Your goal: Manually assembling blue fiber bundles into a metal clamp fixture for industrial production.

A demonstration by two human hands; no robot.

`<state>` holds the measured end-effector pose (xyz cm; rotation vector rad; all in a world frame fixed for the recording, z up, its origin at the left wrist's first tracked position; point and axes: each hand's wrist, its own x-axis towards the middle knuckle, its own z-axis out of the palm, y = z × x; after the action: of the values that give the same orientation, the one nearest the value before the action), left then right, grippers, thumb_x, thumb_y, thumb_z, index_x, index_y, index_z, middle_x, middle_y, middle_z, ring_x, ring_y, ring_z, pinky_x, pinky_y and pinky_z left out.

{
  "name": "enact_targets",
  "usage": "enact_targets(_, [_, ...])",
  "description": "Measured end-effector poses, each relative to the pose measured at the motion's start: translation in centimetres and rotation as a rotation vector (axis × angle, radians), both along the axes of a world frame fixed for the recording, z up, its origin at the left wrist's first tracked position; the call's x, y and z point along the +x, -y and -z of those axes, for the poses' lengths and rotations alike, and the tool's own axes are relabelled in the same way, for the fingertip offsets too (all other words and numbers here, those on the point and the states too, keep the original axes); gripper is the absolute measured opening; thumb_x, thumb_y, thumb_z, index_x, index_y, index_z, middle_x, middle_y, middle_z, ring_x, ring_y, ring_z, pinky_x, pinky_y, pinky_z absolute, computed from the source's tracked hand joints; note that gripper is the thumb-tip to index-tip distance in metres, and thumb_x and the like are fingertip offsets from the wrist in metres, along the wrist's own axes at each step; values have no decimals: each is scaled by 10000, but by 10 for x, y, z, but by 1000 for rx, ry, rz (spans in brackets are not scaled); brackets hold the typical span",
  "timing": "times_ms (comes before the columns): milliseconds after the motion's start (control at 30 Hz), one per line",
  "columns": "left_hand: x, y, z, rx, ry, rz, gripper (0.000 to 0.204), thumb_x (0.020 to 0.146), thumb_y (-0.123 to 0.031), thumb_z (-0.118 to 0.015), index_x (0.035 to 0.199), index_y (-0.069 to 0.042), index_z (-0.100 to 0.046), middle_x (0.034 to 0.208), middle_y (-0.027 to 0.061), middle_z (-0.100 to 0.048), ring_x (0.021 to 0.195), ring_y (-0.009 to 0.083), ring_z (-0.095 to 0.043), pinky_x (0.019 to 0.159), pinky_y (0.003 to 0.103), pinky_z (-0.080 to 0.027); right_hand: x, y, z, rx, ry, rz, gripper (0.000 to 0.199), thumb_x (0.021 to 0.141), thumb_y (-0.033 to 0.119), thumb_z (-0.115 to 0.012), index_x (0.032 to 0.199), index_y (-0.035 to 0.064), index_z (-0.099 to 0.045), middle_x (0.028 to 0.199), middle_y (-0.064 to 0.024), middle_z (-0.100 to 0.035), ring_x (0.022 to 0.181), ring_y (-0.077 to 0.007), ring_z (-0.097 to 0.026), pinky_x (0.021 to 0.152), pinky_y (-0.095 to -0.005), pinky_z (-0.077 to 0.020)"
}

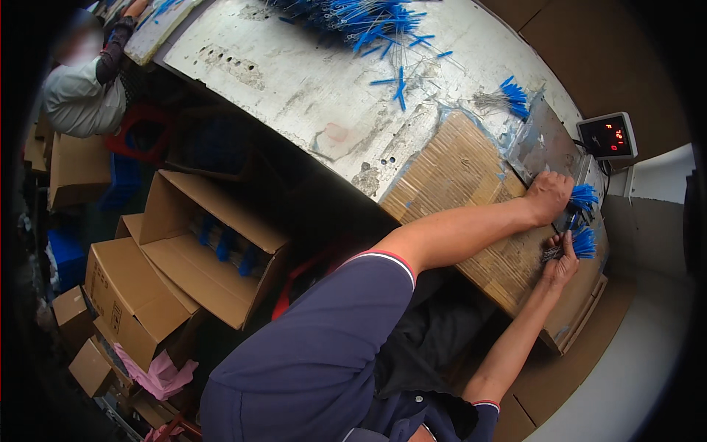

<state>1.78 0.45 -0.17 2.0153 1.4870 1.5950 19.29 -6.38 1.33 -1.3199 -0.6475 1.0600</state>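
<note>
From the head camera I see my left hand [549, 196] closed around a bundle of thin blue-tipped wire ties [584, 197] at the worn metal table's [294, 66] far right edge. My right hand [561, 264] grips a second blue-tipped bundle [582, 243] just beside it (over flattened brown cardboard [456, 169]).

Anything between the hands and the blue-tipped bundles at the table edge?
Nothing visible. The left hand is already on one blue-tipped bundle, and the right hand grips the other bundle. Both sit on the cardboard sheet at the table edge, with no object between them.
</note>
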Motion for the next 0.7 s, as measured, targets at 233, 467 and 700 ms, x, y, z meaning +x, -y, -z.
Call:
enact_targets(233, [-30, 0, 1, -237, 167, 33, 154, 878, -71, -571, 1030, -49, -574, 889, 195, -672, 875, 403, -655, 759, 515, -508, -58, 1, -3, 57, -54, 25, 176, 856, -56, -699, 998, -27, -599, 780, -121, -652, 609, -221, -645, 505, -312, -533])
enact_targets(467, [-16, -2, -6, -235, 224, 74, 211, 880, -94, -651, 1073, -50, -580, 896, 196, -677, 854, 429, -650, 734, 537, -488, -58, -6, -20, 83, 91, 163, 170, 833, -80, -658, 959, -17, -565, 735, -110, -638, 555, -184, -640, 439, -280, -507])
enact_targets(700, [-18, -4, -2, -209, 221, 53, 150, 900, -100, -630, 1043, -62, -606, 890, 199, -673, 857, 426, -648, 743, 542, -485, -63, -11, -12, 75, 124, 232, 161, 834, -71, -656, 948, -12, -559, 723, -105, -642, 527, -173, -633, 428, -284, -510])
